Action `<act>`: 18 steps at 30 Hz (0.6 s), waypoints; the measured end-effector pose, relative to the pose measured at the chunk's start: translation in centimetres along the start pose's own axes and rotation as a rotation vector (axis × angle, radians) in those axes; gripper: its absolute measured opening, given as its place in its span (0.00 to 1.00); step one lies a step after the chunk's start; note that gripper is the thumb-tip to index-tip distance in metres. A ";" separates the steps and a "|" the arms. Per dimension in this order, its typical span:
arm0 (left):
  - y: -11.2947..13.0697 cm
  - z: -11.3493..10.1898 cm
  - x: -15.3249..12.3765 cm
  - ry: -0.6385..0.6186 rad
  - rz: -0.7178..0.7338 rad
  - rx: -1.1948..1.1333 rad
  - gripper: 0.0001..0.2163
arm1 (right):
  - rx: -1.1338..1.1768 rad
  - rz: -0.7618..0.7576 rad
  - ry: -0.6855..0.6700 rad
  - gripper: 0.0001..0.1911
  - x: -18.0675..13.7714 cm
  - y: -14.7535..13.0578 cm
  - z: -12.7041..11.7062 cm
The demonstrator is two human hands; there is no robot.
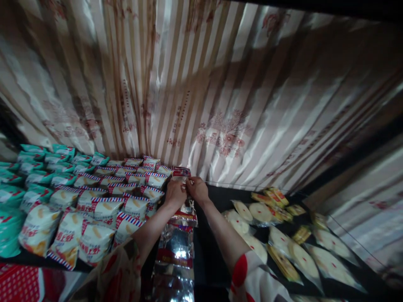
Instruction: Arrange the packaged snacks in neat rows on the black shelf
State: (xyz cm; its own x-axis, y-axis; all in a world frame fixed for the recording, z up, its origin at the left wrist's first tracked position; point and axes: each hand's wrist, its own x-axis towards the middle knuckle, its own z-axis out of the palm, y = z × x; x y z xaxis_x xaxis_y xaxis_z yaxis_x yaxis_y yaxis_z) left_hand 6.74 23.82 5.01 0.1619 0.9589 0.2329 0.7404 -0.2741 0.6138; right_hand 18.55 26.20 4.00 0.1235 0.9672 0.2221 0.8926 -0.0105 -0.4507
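Observation:
My left hand [175, 192] and my right hand [197, 188] are stretched out side by side at the far edge of a dark table [214, 260]. Both are closed on a small red-and-silver snack packet [181, 171], held near the striped curtain. Below my wrists a row of shiny silver-and-red packets [176, 247] runs back toward me. Just left of my left hand lie rows of white snack bags [103, 209] with red-and-blue striped edges.
Teal snack bags [37, 176] fill the far left. Clear packets of round pale cakes [283, 239] and small yellow packets [272, 197] lie at the right. A beige striped curtain [220, 105] hangs behind the table. My sleeves are patterned red and white.

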 end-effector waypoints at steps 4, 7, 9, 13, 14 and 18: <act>-0.2 0.2 0.5 0.006 -0.003 0.036 0.12 | -0.055 -0.005 -0.013 0.16 -0.2 -0.5 -0.3; -0.2 0.3 0.6 0.004 0.003 0.056 0.11 | -0.061 -0.014 -0.017 0.16 -0.3 -0.6 -0.3; -0.2 0.4 0.6 0.003 0.007 0.068 0.12 | -0.055 -0.008 -0.019 0.16 -0.2 -0.6 -0.2; -0.2 0.5 0.8 0.001 -0.001 0.094 0.12 | -0.040 -0.024 0.010 0.15 0.2 -0.3 0.2; -0.2 0.5 0.9 0.000 -0.002 0.100 0.12 | -0.035 -0.036 0.017 0.15 0.3 -0.2 0.4; -0.3 0.3 0.9 -0.003 -0.001 0.118 0.13 | 0.010 -0.094 0.053 0.14 0.3 0.4 1.2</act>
State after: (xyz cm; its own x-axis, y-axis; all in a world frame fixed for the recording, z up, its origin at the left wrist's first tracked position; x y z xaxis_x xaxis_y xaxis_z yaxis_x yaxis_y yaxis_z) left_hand 6.90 24.76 4.82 0.1635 0.9594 0.2299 0.8119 -0.2633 0.5211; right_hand 18.41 26.78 2.81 0.0625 0.9490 0.3090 0.8969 0.0824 -0.4346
